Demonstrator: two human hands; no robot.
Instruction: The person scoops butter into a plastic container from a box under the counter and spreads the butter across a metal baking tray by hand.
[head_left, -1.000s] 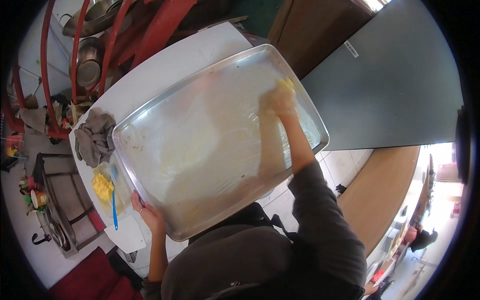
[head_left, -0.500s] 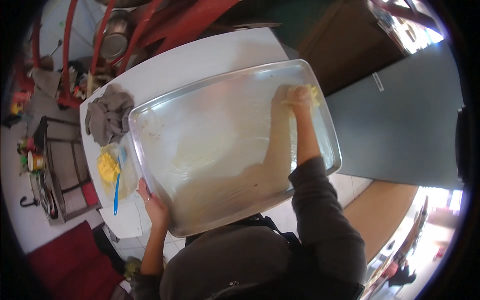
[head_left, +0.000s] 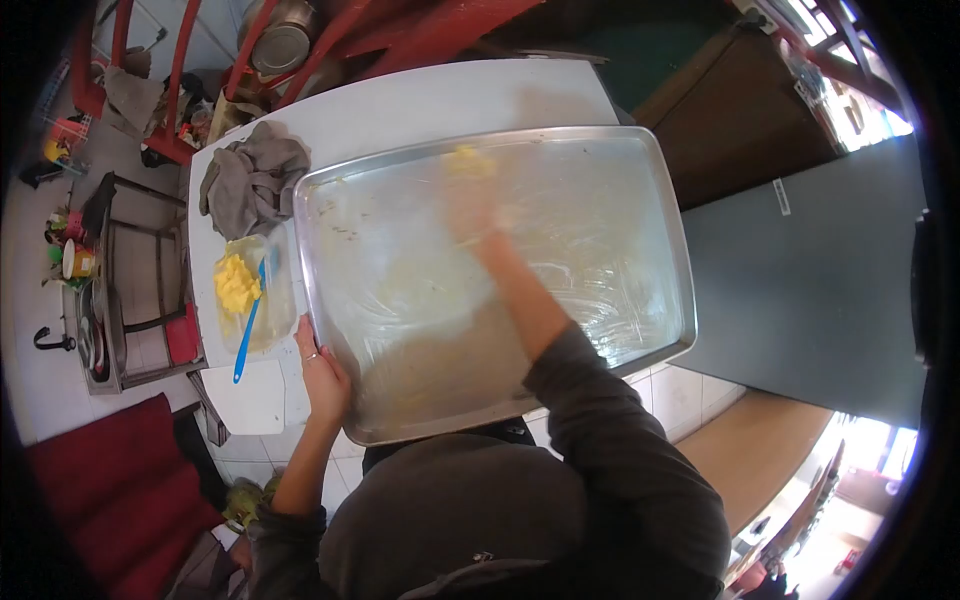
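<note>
A large, shallow metal baking tray (head_left: 620, 230) lies tilted across my view, its inside shiny with greasy smears. My left hand (head_left: 326, 384), a ring on one finger, grips the tray's near left edge. Over the upper middle of the tray, my right hand (head_left: 470, 205) is smeared by motion. At its fingertips shows a crumpled yellowish wad (head_left: 470, 160), pressed to the tray; its material is unclear. Left of the tray, a clear plastic container (head_left: 275, 320) holds a soft yellow spread (head_left: 237, 284) like butter or margarine. A blue-handled utensil (head_left: 246, 335) leans in it.
The tray rests on a white table (head_left: 420, 100). A grey cloth (head_left: 255, 180) is bunched at the tray's far left corner. Below the container lies a white board or sheet (head_left: 245, 398). Red chair bars (head_left: 345, 45) rise behind, and a grey panel (head_left: 800, 260) stands right.
My right hand has swept left across the tray with the yellowish wad, from the right end to the upper middle. My left hand still holds the edge. The view has shifted slightly.
</note>
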